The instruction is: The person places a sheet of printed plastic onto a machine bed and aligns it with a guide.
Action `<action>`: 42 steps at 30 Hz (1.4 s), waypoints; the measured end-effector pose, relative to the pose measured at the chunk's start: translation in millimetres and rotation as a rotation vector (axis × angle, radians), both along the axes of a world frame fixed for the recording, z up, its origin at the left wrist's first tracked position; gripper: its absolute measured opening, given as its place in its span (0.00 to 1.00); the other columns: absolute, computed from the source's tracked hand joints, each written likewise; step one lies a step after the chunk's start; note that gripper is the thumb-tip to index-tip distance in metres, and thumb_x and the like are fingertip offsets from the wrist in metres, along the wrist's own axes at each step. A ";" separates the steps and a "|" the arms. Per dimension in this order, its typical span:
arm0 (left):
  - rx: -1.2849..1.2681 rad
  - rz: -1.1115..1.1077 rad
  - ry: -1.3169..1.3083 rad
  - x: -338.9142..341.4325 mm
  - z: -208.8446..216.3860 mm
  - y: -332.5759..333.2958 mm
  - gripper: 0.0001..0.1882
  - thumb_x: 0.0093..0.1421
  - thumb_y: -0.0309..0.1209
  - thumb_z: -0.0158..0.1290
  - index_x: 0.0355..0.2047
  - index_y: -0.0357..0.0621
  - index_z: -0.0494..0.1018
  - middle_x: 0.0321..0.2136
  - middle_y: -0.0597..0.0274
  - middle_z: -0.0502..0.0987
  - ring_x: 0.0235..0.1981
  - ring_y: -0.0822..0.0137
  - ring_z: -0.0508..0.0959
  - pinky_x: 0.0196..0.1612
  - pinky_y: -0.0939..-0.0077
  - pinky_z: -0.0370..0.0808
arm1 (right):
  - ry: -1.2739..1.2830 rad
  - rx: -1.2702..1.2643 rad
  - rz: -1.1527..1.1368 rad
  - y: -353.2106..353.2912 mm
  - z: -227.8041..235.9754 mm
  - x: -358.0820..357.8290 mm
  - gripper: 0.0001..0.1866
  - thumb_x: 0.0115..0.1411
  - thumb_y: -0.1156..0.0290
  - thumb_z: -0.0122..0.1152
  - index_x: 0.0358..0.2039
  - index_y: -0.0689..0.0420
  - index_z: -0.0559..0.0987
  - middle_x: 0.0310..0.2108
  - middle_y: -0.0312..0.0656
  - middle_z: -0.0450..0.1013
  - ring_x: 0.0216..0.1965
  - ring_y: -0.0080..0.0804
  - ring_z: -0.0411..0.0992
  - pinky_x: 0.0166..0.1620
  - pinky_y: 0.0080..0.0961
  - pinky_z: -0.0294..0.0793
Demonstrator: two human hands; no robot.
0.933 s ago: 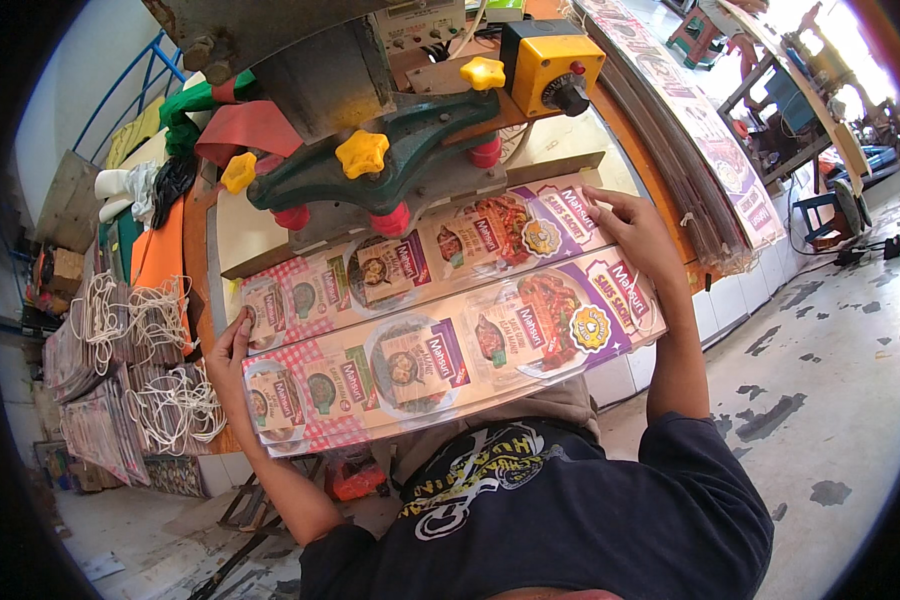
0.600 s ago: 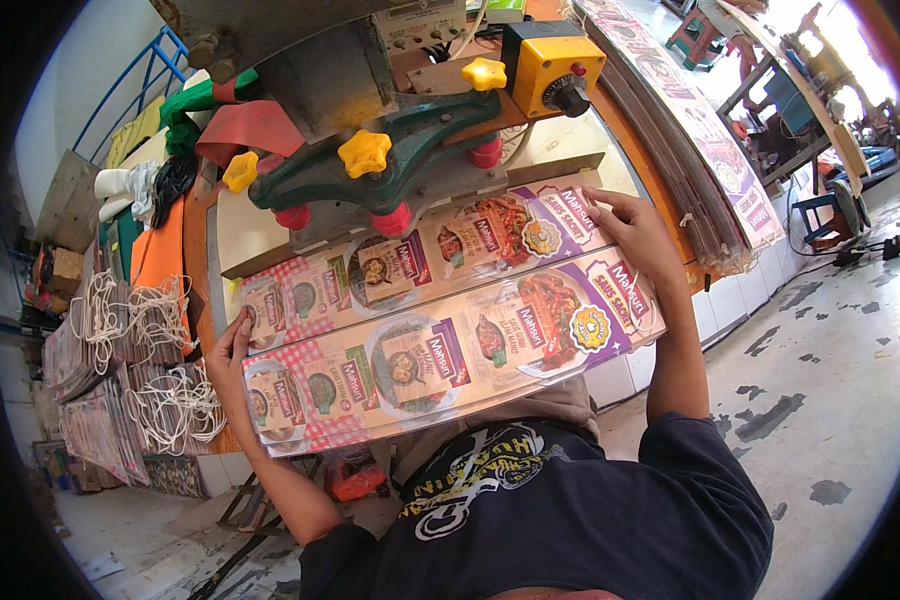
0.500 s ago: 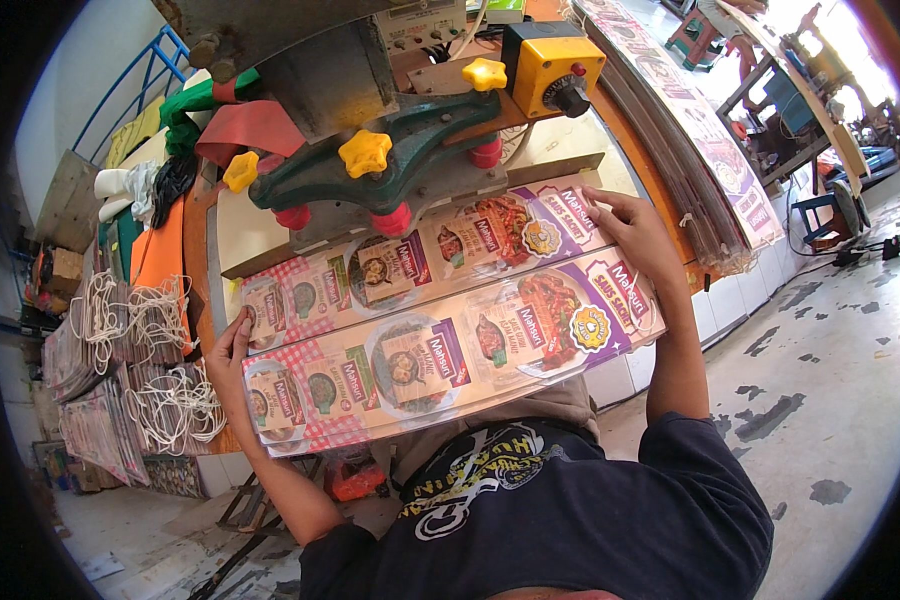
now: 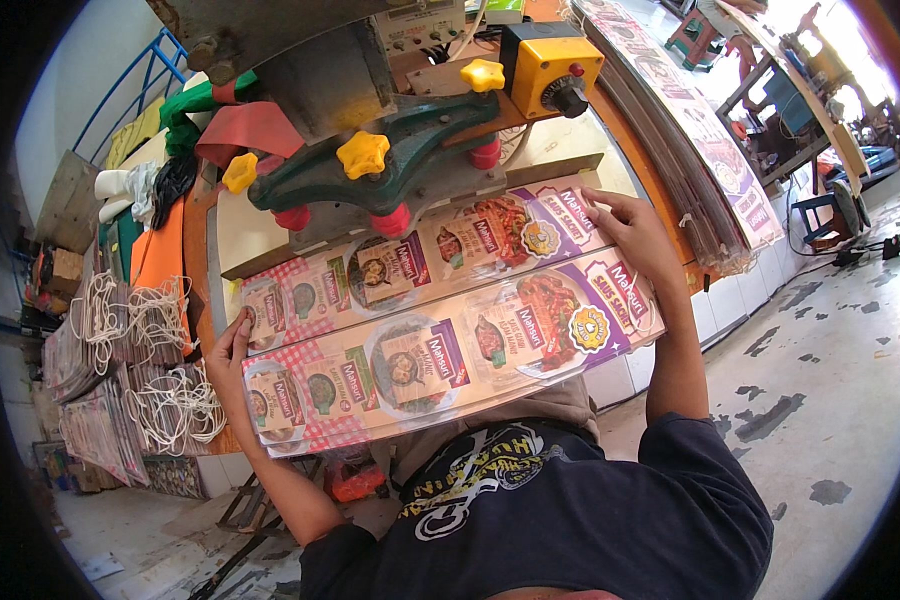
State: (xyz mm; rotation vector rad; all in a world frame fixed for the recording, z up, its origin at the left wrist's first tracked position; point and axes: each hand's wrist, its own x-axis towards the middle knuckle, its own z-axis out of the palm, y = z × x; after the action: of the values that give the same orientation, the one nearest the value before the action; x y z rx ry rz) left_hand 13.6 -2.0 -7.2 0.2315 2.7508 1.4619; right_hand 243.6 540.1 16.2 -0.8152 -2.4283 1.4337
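A long printed sheet with food pictures, purple corners and red checks lies slanted in front of me. A lengthwise line divides it into two similar bands, and its near edge hangs over my lap. At its left end, my left hand pinches the edge between thumb and fingers. My right hand grips the right end near the far corner, with bent fingers on the top surface. The sheet's far edge lies beneath a press head, a dark green bar with yellow star knobs and red feet, along a metal strip.
A yellow control box with a black dial stands behind the press. Stacked printed sheets line the table's right side. At left lie bundles with white cords, an orange sheet and dark plastic bags. A worn floor extends right.
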 end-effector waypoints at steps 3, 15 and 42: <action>-0.011 0.028 -0.021 0.5 0.7 1.3 0.23 0.66 0.44 0.58 0.53 0.41 0.79 0.45 0.53 0.84 0.44 0.72 0.81 0.49 0.78 0.75 | -0.003 0.001 -0.002 -1.1 0.7 -0.4 0.20 0.66 0.63 0.63 0.57 0.51 0.80 0.37 0.49 0.82 0.30 0.24 0.75 0.38 0.26 0.74; -0.001 0.009 0.017 -0.5 -2.4 -0.9 0.22 0.67 0.43 0.58 0.54 0.40 0.79 0.45 0.52 0.84 0.43 0.72 0.81 0.48 0.78 0.75 | -0.029 0.035 0.005 -2.3 3.7 -0.5 0.20 0.67 0.63 0.62 0.58 0.53 0.79 0.39 0.48 0.82 0.31 0.22 0.75 0.38 0.24 0.74; 0.013 -0.011 0.022 -2.4 -4.9 -4.2 0.23 0.66 0.42 0.59 0.53 0.38 0.79 0.46 0.54 0.84 0.42 0.72 0.81 0.46 0.78 0.76 | -0.035 0.029 0.022 -1.4 3.6 -1.1 0.20 0.69 0.65 0.60 0.58 0.59 0.78 0.38 0.44 0.82 0.32 0.18 0.74 0.37 0.20 0.74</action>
State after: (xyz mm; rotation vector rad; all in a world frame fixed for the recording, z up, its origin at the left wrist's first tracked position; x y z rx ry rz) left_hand 11.2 -6.1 -12.1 0.2646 2.7538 1.4837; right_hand 242.5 538.7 19.7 -0.8170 -2.4852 1.3995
